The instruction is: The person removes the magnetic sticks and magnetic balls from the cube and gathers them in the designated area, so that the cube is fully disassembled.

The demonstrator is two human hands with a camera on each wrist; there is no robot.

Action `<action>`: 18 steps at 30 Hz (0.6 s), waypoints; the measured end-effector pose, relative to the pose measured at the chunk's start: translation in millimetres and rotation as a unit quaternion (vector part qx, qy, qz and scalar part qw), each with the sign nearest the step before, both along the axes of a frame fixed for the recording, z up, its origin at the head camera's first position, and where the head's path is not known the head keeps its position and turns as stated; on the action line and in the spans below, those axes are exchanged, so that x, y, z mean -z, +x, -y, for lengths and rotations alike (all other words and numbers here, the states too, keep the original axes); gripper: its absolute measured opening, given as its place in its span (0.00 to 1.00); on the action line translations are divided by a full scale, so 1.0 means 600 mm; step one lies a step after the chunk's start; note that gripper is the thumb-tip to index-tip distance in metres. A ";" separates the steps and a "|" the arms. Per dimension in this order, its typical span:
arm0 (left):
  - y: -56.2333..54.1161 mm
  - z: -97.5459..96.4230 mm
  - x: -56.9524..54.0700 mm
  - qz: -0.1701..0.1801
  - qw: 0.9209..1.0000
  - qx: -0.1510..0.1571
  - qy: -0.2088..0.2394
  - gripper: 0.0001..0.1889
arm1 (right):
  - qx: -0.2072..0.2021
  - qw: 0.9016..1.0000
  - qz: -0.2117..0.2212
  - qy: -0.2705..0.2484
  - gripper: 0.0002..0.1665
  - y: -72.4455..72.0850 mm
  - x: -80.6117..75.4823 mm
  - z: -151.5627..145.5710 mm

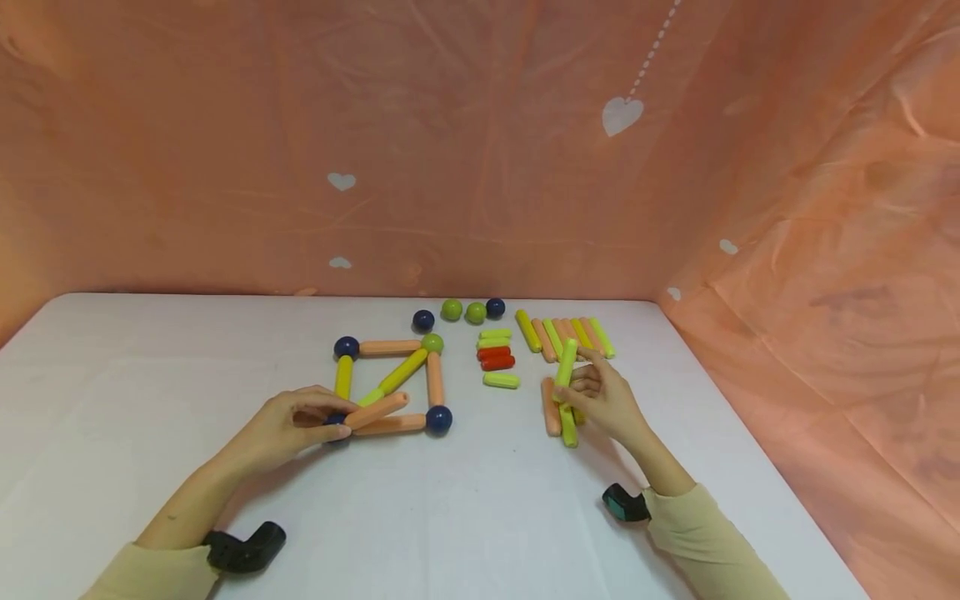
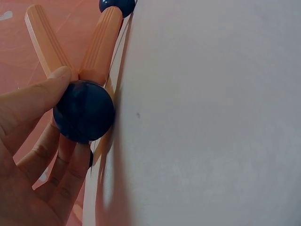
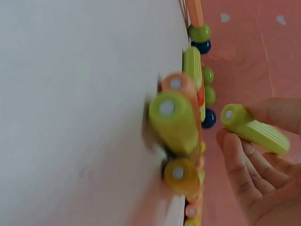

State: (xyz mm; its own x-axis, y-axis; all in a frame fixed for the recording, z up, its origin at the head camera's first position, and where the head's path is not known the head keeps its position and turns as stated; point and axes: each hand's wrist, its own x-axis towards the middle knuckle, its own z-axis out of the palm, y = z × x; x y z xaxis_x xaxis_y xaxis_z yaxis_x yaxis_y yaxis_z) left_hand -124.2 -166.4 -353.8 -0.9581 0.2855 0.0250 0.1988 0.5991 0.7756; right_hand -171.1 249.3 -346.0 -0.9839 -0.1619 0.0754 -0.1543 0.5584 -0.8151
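Note:
In the head view, my left hand grips an orange rod by its near end, beside a dark blue ball at the frame's near-left corner. The left wrist view shows the thumb on that rod's end and fingers behind the ball; the rod slants up, apart from the orange rod lying along the frame's near side. My right hand pinches a light green rod between thumb and fingers. It is held above another light green rod, an orange rod and a yellow rod, partly hidden by the hand.
The four-sided frame of rods and balls has a yellow diagonal rod meeting a green ball. Several short green and red rods lie mid-table. Loose balls and a row of long rods stand near the back edge.

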 end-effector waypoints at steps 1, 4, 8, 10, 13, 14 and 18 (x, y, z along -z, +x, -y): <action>0.000 0.000 0.000 -0.001 1.000 0.001 0.000 0.15 | 0.003 1.000 0.002 0.000 0.40 0.000 0.000 -0.005; 0.001 -0.001 -0.002 -0.001 1.000 0.006 0.006 0.15 | 0.002 1.000 0.003 0.003 0.42 0.001 -0.001 -0.019; 0.002 -0.002 -0.002 0.007 1.000 0.006 0.011 0.15 | 0.000 1.000 0.009 0.020 0.40 0.004 -0.003 -0.040; 0.002 -0.002 -0.002 0.009 1.000 0.004 0.008 0.15 | 0.000 0.999 0.014 0.033 0.39 0.007 -0.005 -0.049; 0.001 -0.001 -0.002 0.012 1.000 -0.001 0.003 0.15 | 0.002 0.999 0.025 0.042 0.37 0.009 -0.007 -0.059; 0.001 0.000 -0.002 0.013 1.000 -0.002 0.002 0.15 | 0.004 0.999 0.028 0.044 0.36 0.010 -0.008 -0.061; 0.002 -0.001 -0.003 0.012 1.000 0.000 0.008 0.15 | 0.010 0.998 0.044 0.050 0.35 0.013 -0.005 -0.068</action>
